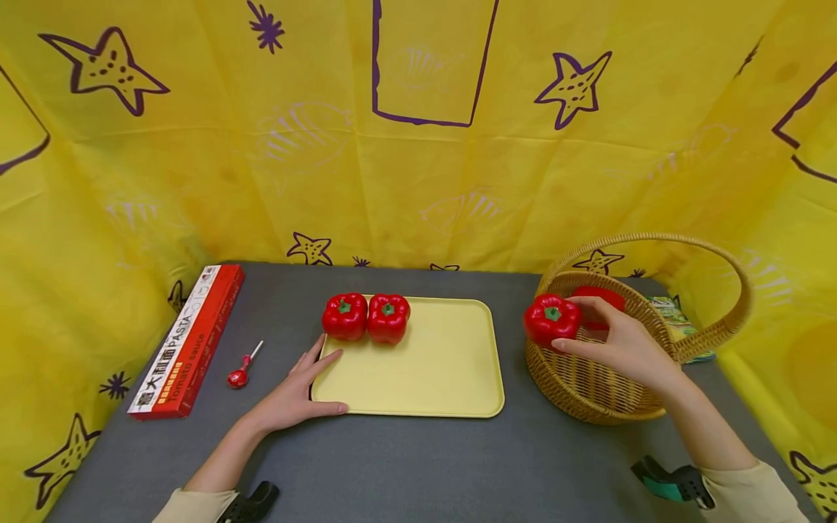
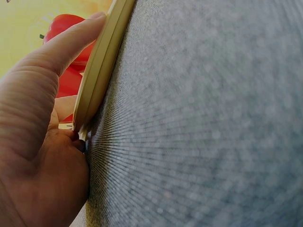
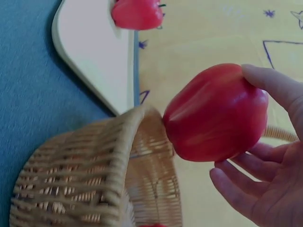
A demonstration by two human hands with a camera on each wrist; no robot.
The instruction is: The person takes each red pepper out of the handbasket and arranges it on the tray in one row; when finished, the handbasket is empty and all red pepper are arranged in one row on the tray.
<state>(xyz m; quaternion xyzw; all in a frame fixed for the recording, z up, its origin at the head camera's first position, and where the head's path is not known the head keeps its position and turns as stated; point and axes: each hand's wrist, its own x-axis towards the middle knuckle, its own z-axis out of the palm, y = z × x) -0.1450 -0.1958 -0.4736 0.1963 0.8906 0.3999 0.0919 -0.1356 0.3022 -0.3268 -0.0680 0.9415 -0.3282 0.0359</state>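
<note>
My right hand holds a red bell pepper with a green stem, thumb on one side and fingers on the other. That pepper is at the left rim of the wicker basket, seen close up in the right wrist view. Another red object lies inside the basket, partly hidden by the hand. My left hand rests spread at the left end of a pale yellow tray, its thumb along the front rim. Two red bell peppers, one left and one right, sit side by side at the tray's back left.
A red and white pasta box lies at the far left of the grey table, with a red lollipop beside it. A green packet is behind the basket's right side. The basket's tall handle arches above it. Yellow patterned cloth hangs behind.
</note>
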